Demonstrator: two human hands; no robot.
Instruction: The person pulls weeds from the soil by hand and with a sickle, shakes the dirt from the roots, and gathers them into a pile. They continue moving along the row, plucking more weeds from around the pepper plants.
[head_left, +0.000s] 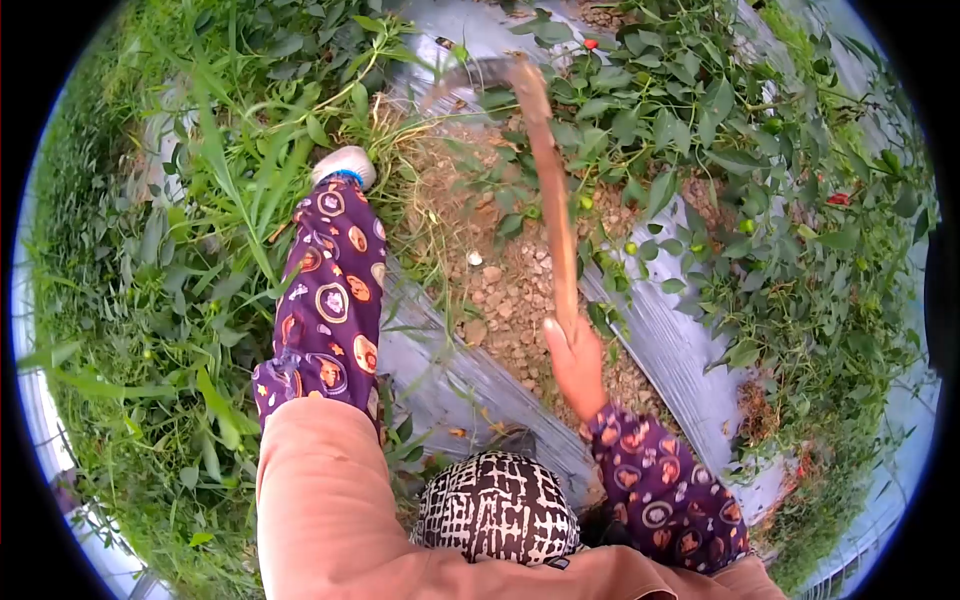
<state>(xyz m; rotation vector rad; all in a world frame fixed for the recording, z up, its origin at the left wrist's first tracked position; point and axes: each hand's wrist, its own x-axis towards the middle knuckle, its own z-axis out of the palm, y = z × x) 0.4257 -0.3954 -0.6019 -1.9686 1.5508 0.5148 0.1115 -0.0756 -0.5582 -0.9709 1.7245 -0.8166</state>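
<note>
The right hand [576, 365] has its fingers wrapped around the lower end of the wooden handle of a sickle [550, 190], the thumb lying along the wood. From this grip the handle runs up and away, leaning slightly left, to a dark blade [470, 76] that turns left at the far end; the blade is blurred, so its tip and cutting edge are hard to make out. The left hand [345, 166], in a pale glove with a blue cuff, reaches forward into the grass [395, 150], below and to the left of the blade and apart from it. Its fingers are hidden, and whether they are closed on any stems I cannot tell.

Between the two hands is a patch of stony soil [500, 305], the most open room here, with the handle passing over its right part. Sheets of pale film edge this soil: one on the left [440, 360], running down toward the patterned cloth [497, 505] near the body, and another on the right [660, 300]. Leafy pepper plants [690, 120] crowd close to the right of the handle, with a small green pepper [585, 201] just beside it and a red pepper [838, 199] well apart, farther right. Dense weeds [190, 290] border the left sleeve [335, 290], leaving little room on that side.
</note>
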